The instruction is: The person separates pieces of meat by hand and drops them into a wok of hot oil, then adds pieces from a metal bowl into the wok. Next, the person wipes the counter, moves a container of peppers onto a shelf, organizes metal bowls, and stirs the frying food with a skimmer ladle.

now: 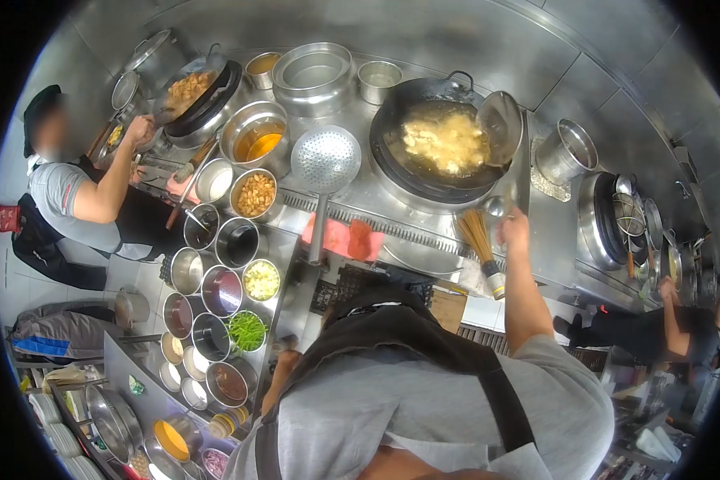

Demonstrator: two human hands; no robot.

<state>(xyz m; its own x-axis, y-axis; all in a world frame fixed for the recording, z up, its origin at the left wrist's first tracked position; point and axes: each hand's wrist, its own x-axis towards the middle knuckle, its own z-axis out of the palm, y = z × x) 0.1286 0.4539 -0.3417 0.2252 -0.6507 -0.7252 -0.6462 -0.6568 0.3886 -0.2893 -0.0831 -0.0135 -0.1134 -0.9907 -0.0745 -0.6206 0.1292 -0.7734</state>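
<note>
My right hand (514, 227) is closed at the front edge of the stove, right beside the bowl of a metal ladle (495, 206); most of the handle is hidden by the hand. Ahead of it, pale battered pieces (448, 142) fry in bubbling oil in a black wok (392, 164). A round dark strainer (501, 128) leans at the wok's right side. A bamboo wok brush (482, 252) lies just left of my right hand. My left hand (288, 358) hangs low by my apron, near the ingredient pots; its fingers are too unclear to read.
A perforated skimmer (326, 160) rests across the counter. Several metal pots hold sauces, diced yellow pieces (262, 281) and cut greens (247, 330). A co-worker (88, 188) stands left at another wok (208, 100). Another person (656, 328) works at far right. A tall metal pot (566, 152) stands right.
</note>
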